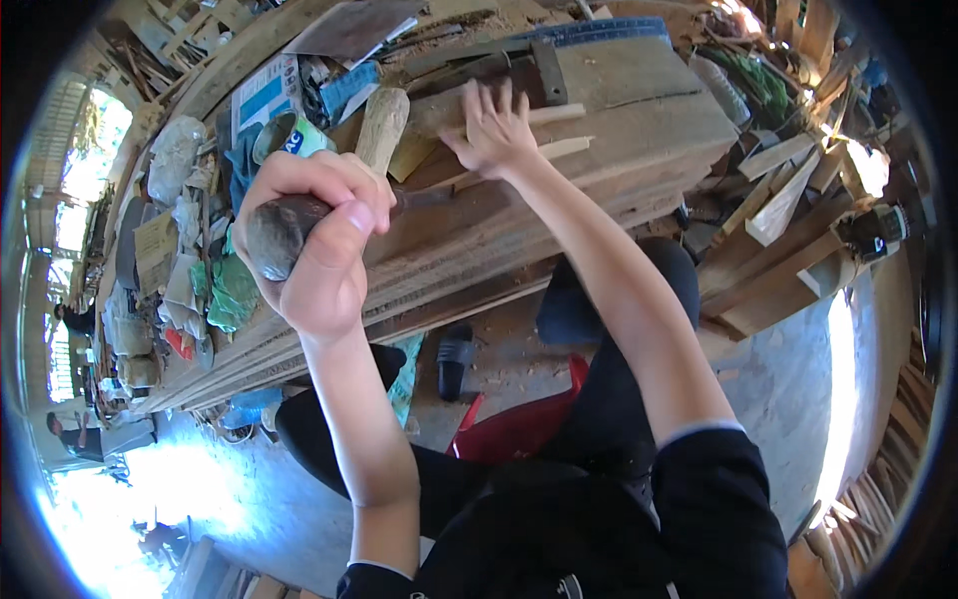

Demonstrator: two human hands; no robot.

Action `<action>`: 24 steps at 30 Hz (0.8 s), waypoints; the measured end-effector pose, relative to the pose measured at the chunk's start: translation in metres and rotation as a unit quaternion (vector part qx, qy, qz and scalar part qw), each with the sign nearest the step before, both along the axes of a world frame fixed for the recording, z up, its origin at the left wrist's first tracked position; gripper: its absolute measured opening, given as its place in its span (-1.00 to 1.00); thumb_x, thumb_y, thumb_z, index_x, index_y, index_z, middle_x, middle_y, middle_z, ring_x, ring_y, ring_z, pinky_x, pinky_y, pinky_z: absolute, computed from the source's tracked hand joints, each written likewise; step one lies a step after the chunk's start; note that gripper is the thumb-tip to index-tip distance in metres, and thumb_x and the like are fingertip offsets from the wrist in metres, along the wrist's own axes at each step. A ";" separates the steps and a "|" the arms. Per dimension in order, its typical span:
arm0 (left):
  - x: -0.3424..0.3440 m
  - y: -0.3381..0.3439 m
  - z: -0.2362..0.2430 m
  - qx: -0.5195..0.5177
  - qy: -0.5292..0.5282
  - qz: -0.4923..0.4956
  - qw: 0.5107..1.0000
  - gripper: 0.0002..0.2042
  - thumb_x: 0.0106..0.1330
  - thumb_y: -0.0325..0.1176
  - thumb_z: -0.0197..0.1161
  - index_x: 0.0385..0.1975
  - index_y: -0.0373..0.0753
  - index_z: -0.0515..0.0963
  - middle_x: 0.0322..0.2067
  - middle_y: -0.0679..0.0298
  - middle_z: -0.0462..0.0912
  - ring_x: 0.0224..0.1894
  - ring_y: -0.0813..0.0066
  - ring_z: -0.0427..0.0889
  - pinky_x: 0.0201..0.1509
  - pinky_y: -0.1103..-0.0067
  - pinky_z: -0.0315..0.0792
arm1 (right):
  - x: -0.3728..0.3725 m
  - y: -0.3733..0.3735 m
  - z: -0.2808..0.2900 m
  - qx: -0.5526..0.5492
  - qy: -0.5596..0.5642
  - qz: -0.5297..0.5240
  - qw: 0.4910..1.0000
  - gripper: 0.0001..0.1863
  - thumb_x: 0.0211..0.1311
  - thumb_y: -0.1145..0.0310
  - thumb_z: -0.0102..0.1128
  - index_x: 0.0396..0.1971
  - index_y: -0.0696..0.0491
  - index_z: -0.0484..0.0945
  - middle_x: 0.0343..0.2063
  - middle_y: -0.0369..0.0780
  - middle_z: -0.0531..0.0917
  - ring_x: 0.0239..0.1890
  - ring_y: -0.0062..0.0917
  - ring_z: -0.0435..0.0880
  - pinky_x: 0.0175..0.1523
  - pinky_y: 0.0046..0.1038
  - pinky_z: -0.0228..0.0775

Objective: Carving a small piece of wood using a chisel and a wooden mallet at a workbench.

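My left hand (324, 220) is raised over the bench, its fingers wrapped round a tool with a dark, rounded handle (284, 235). A thin dark shaft seems to reach out to the right of the fist; the tool's kind cannot be made out. Behind the knuckles shows a pale, thick wooden stick (384, 125), and whether the hand touches it is unclear. Farther right, my right hand (494, 130) has its fingers spread over the wooden workpiece on the bench (639, 135). Two light wood strips (564, 148) stick out beside its wrist.
Plastic bags (180, 160), a tin (294, 140) and a box (267, 90) crowd the bench's left part. A blue straightedge (599, 32) lies along the far edge. Scrap wood (778, 210) is heaped at right. A red stool (519, 424) and a sandal (454, 364) are below.
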State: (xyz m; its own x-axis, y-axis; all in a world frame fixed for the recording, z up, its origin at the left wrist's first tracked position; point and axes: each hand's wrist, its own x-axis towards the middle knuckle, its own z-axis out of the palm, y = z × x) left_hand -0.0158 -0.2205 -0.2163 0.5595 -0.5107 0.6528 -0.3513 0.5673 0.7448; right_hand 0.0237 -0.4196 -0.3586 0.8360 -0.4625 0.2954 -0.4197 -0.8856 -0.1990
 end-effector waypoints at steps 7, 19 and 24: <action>-0.058 0.032 -0.038 -0.029 -0.190 0.066 0.979 -0.85 -0.01 -0.45 0.17 -0.48 -0.30 0.36 -0.63 0.17 0.43 -0.58 0.35 0.43 -0.38 0.36 0.39 | 0.015 -0.012 -0.032 0.056 -0.031 0.056 0.996 -0.30 0.31 -0.17 -0.34 0.34 -0.08 0.00 0.33 -0.05 0.09 0.39 -0.08 -0.06 0.33 0.13 -0.19; -0.007 0.010 0.014 0.024 0.012 0.248 0.968 -0.87 0.23 -0.47 0.19 -0.52 -0.34 0.45 -0.62 0.24 0.54 -0.50 0.55 0.51 -0.31 0.61 0.39 | -0.057 0.040 0.068 0.456 -0.177 0.545 0.681 -0.69 0.12 0.31 0.21 -0.14 0.10 0.53 -0.36 -0.21 0.63 -0.29 -0.51 0.58 -0.10 -0.45 0.40; 0.018 -0.004 0.023 0.138 -0.095 0.266 0.949 -0.77 0.17 -0.32 0.34 -0.30 -0.32 0.51 -0.47 0.33 0.59 -0.44 0.68 0.50 -0.31 0.70 0.36 | -0.040 0.069 0.078 0.529 -0.185 0.433 0.706 -0.75 0.13 0.30 0.26 -0.31 0.13 0.46 -0.50 -0.31 0.52 -0.43 -0.65 0.42 -0.33 -0.54 0.28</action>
State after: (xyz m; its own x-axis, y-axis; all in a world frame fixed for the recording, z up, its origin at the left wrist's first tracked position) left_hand 0.0026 -0.2244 -0.1936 0.6717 -0.3542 0.6507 -0.6766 0.0644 0.7335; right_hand -0.0161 -0.3502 -0.2807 0.8965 0.0488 0.4403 0.4425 -0.0523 -0.8952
